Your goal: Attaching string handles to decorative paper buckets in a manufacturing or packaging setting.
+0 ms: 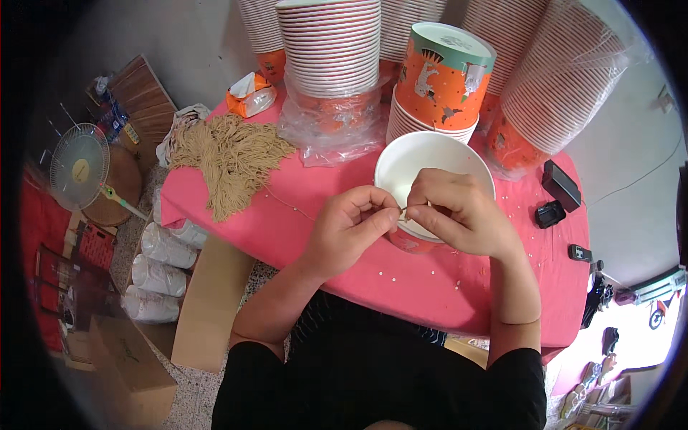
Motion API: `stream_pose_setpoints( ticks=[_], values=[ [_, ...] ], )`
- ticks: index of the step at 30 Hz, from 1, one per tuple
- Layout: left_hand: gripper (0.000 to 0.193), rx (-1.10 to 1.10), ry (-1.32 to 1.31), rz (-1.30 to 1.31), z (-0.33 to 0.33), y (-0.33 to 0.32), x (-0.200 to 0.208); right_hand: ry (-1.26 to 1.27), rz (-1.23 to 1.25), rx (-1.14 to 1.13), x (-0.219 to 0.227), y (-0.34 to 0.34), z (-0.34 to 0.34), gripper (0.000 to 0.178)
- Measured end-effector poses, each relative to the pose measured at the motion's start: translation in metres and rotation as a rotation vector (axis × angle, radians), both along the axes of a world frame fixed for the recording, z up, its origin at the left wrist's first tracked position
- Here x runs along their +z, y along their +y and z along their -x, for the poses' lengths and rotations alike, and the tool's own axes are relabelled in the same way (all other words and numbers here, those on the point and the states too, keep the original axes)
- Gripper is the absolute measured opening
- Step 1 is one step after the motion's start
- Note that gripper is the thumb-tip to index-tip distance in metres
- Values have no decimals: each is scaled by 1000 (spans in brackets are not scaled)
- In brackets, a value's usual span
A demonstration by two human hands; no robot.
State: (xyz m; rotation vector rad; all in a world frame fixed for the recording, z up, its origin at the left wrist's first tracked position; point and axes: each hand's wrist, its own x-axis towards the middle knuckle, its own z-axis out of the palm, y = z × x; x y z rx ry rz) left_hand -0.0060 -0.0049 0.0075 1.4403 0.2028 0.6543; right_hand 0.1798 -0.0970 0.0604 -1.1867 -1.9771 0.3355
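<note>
A red-covered desk [530, 287] stands before a grey wall [193, 43]. White bits [380, 273] lie near its front edge. Beyond them the left hand [347, 228] and right hand [462, 213] nearly meet, each with thumb and fingertips pinched narrow on a thin string [403, 209], over the near rim of an upright open bucket [414, 246]. Left of it lies a tan heap [229, 154]; behind, an upturned bucket [441, 79] tops a stack among tall stacks [330, 50] partly wrapped in plastic [333, 143].
</note>
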Motion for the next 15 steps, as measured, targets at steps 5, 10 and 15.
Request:
stream_pose_setpoints(
  ticks=[5,10,15],
  values=[
    [8,5,-49,49,0,-2,-2,-25,-46,-11,-4,5,3,11],
    [8,75,-12,-46,-2,-4,-6,-43,-41,-22,-5,5,5,13],
    [6,115,-66,-200,-2,-5,-6,-45,50,-75,-4,4,4,14]
  ],
)
